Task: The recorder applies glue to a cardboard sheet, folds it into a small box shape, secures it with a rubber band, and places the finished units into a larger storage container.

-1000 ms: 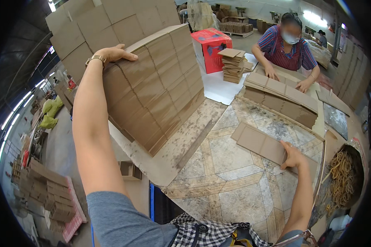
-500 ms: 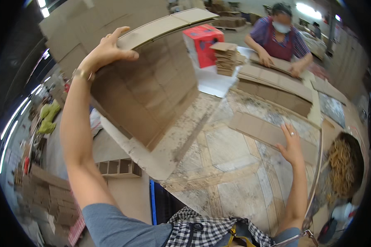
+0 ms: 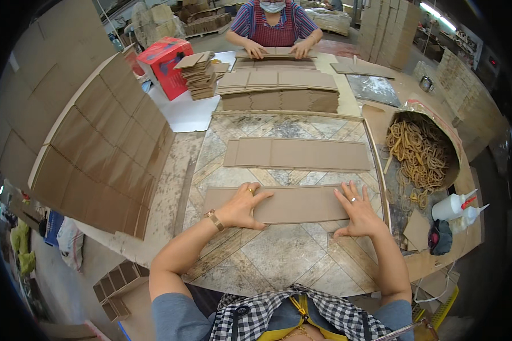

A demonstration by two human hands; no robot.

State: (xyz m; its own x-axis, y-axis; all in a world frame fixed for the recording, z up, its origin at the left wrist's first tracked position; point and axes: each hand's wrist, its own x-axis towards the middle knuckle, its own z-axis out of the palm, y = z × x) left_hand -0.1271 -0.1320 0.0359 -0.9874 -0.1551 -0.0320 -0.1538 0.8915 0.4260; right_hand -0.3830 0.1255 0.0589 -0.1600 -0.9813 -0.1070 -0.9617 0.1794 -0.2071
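A flat brown cardboard strip (image 3: pixel 301 206) lies crosswise on the patterned board before me. My left hand (image 3: pixel 240 209) rests on its left part, fingers and thumb apart across the strip's width. My right hand (image 3: pixel 359 215) is spread at its right end, thumb near the close edge. A second cardboard strip (image 3: pixel 318 154) lies parallel, a little farther away, touched by neither hand. On my left stands a tall stack of cardboard strips (image 3: pixel 105 145).
Beyond the patterned board (image 3: pixel 279 261) sit stacked cardboard pieces (image 3: pixel 279 100) and a red box (image 3: pixel 164 65). A co-worker's hands (image 3: pixel 279 50) press on cardboard across the table. To the right are a container of yellowish bands (image 3: pixel 421 150) and white squeeze bottles (image 3: pixel 450 207).
My left hand has left the tall stack and come down to the board. A second strip now lies nearer me, with both hands on it. The view has turned rightward.
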